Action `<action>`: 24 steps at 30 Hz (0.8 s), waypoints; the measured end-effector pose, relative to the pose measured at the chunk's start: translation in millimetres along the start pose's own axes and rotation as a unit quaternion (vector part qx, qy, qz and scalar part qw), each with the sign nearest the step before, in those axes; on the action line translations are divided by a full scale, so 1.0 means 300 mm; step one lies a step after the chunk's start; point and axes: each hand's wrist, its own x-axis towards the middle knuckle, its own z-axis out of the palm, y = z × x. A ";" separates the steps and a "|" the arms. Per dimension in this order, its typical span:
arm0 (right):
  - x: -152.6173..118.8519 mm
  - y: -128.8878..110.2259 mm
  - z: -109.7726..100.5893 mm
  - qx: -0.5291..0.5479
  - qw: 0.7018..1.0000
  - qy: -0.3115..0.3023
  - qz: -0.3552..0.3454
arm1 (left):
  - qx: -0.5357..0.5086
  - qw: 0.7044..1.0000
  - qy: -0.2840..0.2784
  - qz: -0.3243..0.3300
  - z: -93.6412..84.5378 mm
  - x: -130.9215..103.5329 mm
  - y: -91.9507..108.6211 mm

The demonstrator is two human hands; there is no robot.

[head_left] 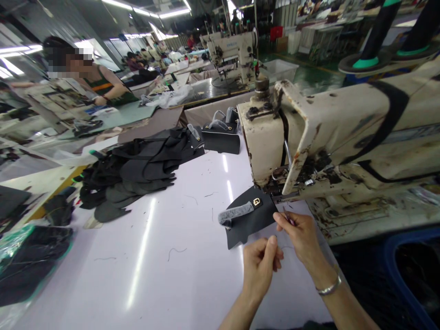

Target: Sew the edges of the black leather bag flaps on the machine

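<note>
A black bag panel [252, 219] lies flat on the table under the sewing machine's head. It bears a plastic-wrapped handle [237, 211] and a gold buckle [256, 201]. My right hand [302, 236], wearing a metal bracelet, is closed at the panel's near right edge. A small, slim pointed tool [289, 217] sticks out between its fingers; its exact kind is unclear. Just left of and below it, my left hand [259, 266] hovers near the panel's front edge, thumb pressed to curled fingers. Whatever it pinches, if anything, is too small to see.
The sewing machine [326, 128] fills the right side. Black cut pieces [137, 169] are heaped at the back left of the white table [113, 284], with finished-looking handled panels [221, 141] behind. Loose threads [177, 250] lie about. A co-worker [99, 82] sits further left.
</note>
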 end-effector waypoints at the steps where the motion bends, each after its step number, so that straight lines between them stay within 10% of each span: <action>1: 0.000 0.006 0.004 0.024 1.000 0.003 0.012 | 0.066 0.995 0.033 0.060 -0.036 -0.026 0.016; 4: 0.000 0.023 0.018 0.104 0.993 -0.007 0.052 | 0.243 0.938 0.144 0.199 -0.142 -0.039 0.053; 8: -0.001 0.050 0.036 0.191 0.976 -0.012 0.100 | 0.367 0.915 0.079 0.147 -0.209 0.107 0.077; 15: 0.000 0.099 0.051 0.208 0.973 0.000 0.101 | 0.456 0.868 -0.025 0.198 -0.172 0.354 0.194; 24: -0.008 0.103 0.049 0.187 0.978 -0.007 0.091 | 0.448 0.875 -0.023 0.183 -0.152 0.387 0.239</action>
